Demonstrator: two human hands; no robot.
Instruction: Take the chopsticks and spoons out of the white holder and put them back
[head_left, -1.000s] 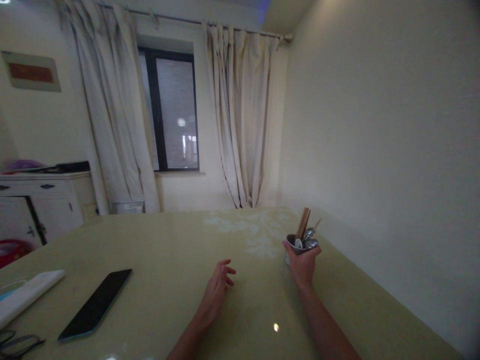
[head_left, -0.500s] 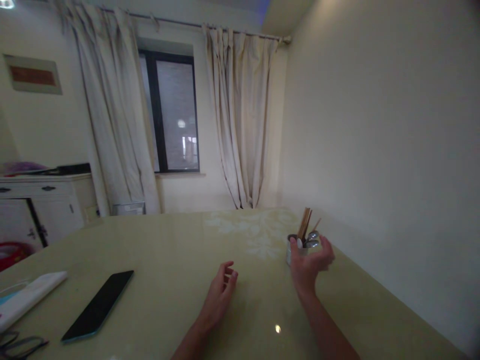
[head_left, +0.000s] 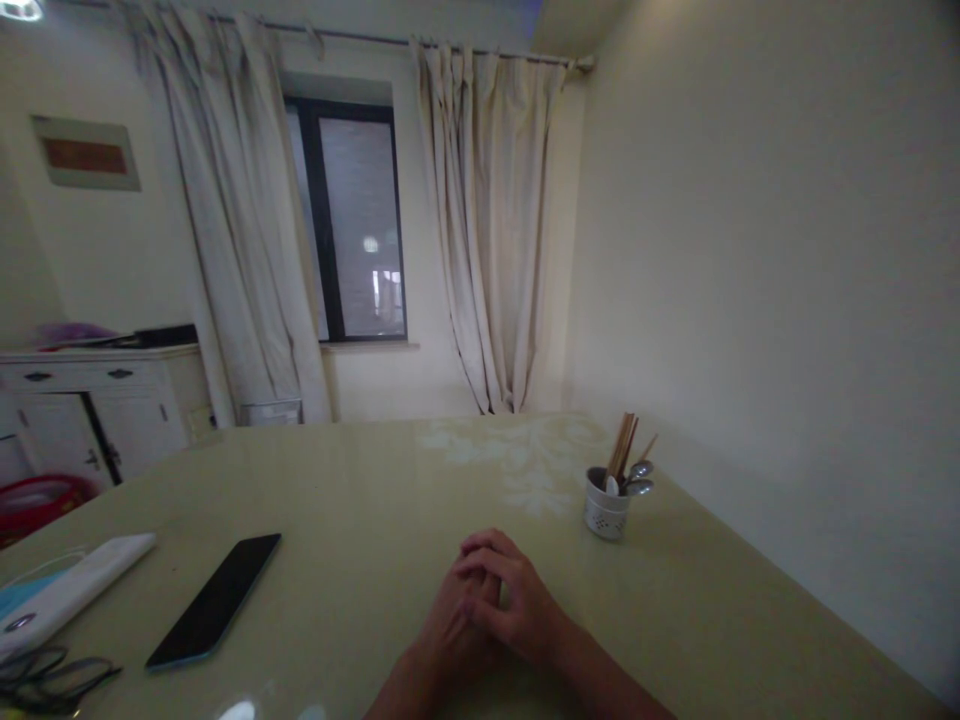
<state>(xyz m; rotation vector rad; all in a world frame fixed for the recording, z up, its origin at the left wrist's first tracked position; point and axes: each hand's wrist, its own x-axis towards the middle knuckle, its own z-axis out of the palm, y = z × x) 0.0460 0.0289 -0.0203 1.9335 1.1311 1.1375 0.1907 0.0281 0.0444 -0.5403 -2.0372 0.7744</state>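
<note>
Released by the right hand point(head_left: 521, 605), fingers now folded over the left hand's point(head_left: 450, 612) hidden ones, the cup point(head_left: 606, 517) is seen at their two o'clock.

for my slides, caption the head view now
Left hand and right hand meet over a glossy table, a cutlery cup of chopsticks and spoons beyond.

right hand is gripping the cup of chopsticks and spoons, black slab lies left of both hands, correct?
No: the head view shows the right hand laid over the left hand, apart from the cup. The chopsticks and spoons are in the cup, and the black slab lies left of both hands.
</note>
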